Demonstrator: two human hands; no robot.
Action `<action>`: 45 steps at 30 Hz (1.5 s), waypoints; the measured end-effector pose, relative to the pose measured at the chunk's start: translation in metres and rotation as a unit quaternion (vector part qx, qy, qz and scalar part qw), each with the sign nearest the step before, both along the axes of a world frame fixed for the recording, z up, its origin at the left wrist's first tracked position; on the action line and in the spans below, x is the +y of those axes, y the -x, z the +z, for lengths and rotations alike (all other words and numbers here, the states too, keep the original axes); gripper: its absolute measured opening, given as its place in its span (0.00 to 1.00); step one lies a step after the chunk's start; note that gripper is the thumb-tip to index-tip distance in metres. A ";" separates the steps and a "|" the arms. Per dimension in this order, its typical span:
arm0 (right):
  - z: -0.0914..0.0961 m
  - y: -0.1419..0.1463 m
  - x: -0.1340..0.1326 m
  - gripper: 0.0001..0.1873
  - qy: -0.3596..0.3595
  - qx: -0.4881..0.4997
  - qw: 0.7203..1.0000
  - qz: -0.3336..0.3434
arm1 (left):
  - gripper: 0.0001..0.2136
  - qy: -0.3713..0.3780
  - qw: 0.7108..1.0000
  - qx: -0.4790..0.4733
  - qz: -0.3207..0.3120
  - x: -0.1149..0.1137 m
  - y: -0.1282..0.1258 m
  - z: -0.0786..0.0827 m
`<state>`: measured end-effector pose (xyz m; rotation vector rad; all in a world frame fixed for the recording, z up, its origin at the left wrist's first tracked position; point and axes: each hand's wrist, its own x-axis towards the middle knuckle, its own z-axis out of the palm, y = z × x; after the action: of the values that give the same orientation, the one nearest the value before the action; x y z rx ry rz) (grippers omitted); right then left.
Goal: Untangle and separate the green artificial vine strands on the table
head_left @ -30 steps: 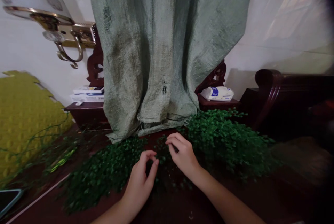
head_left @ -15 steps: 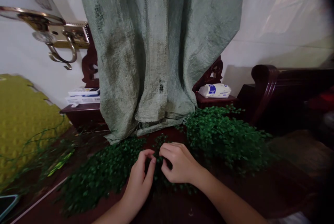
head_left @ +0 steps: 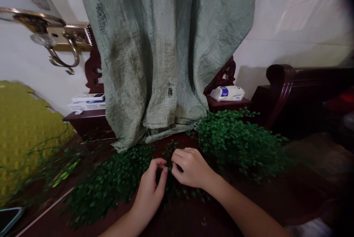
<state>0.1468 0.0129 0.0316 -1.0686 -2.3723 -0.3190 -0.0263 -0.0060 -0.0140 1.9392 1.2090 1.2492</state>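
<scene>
Two heaps of small-leaved green artificial foliage lie on a dark wooden surface, one at the left (head_left: 107,183) and a bigger one at the right (head_left: 238,143). Between them my left hand (head_left: 151,191) and my right hand (head_left: 190,168) meet over a small green sprig (head_left: 170,148). Both hands have fingers curled in a pinch, fingertips almost touching each other. What exactly sits between the fingertips is too dark to make out, but it looks like a bit of the foliage.
A large grey-green woven sack (head_left: 166,52) hangs down just behind the hands. A yellow foam mat (head_left: 24,126) with thin green stems, a phone (head_left: 8,218), boxes (head_left: 87,101), a wipes pack (head_left: 227,93), a brass lamp (head_left: 52,41) and dark carved furniture (head_left: 287,93) surround the spot.
My right hand has drawn back from the far foliage toward my left hand and curled its fingers; the left hand stays put in its pinch. The view has shifted slightly.
</scene>
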 end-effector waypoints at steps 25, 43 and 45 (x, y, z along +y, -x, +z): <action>0.000 0.002 -0.001 0.08 -0.079 0.168 0.982 -0.044 | 0.09 -0.172 0.970 0.169 -0.020 -0.006 -0.004 0.026; -0.003 0.006 0.001 0.09 -0.078 0.328 0.941 0.013 | 0.11 -0.178 0.974 0.138 -0.033 -0.011 -0.008 0.032; -0.002 0.007 -0.001 0.09 -0.089 0.345 0.934 0.020 | 0.11 -0.185 0.973 0.134 -0.038 -0.013 -0.009 0.033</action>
<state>0.1400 0.0120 0.0296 -0.8611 -1.6960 -0.1079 -0.0171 -0.0191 0.0192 2.4673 1.0684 1.2747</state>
